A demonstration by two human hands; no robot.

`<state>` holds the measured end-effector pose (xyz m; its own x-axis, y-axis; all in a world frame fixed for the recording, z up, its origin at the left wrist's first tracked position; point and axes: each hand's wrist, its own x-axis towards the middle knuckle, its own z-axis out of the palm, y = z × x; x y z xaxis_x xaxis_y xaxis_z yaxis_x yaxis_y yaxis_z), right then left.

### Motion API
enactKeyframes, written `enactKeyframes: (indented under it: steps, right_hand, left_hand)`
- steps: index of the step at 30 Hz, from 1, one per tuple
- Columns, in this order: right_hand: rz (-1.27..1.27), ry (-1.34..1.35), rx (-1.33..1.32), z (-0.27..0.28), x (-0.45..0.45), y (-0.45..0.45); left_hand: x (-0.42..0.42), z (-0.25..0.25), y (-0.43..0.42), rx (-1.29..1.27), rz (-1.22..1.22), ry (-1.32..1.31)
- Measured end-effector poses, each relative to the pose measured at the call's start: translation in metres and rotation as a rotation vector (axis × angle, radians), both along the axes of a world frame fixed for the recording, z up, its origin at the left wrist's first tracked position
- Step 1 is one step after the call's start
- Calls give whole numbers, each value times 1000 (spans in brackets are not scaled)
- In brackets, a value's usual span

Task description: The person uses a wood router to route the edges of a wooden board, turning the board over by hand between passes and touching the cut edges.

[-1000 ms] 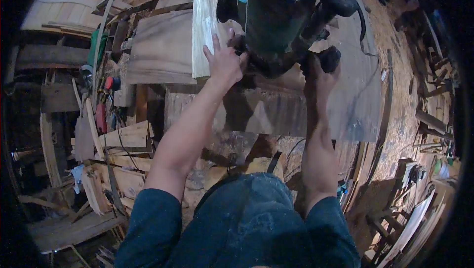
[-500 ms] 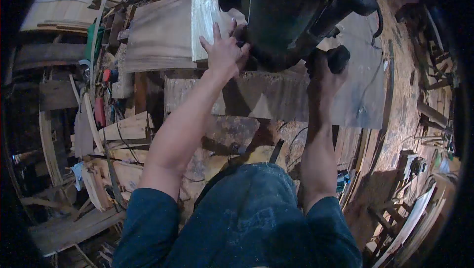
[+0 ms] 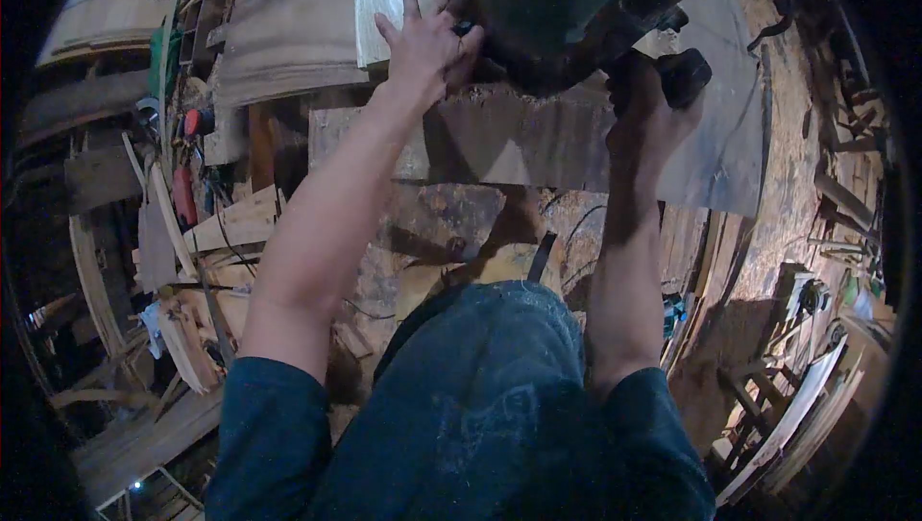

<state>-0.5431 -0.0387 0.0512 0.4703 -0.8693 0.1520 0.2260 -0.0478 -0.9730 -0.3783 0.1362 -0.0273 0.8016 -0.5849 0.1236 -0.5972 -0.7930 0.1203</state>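
A large dark router (image 3: 552,17) stands over the wooden boards at the top of the view, its upper part cut off by the frame. My right hand (image 3: 653,113) is closed around the black knob handle on its right side. My left hand (image 3: 427,50) lies at the left of the router's base, fingers spread, with the thumb side against the base. Under those fingers is a pale, brightly lit board (image 3: 377,2). The router's bit and the spot beneath it are hidden.
A wide brown board (image 3: 288,26) extends left, and a grey sheet (image 3: 725,137) lies at right. Wood offcuts (image 3: 187,343) and a red-handled tool (image 3: 184,193) crowd the left side. A black cord (image 3: 773,31) hangs at upper right. More scrap wood (image 3: 816,425) fills the right.
The view has shifted, so the router, boards and both hands appear higher in it. The router's top has left the frame. Both hands keep their places on and beside the router.
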Motion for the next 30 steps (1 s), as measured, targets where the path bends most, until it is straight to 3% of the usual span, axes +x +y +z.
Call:
enactKeyframes:
  steps: [12, 18, 23, 27, 30]
  right_hand:
    - [-23, -31, -3, 2, -7, 8]
    - [-53, -60, 35, 1, -7, 11]
    - [-61, -52, 2, 0, -6, 10]
    - [-29, -6, -40, -3, -2, 0]
    - [-11, 128, -301, -12, 3, -16]
  left_hand:
    - [0, -6, 4, -80, -65, -82]
    - [-3, 8, 3, -42, -69, 36]
    - [16, -28, 7, -82, -50, -29]
    - [7, -17, 7, -119, -94, -53]
    - [-3, 0, 11, 203, -156, -111]
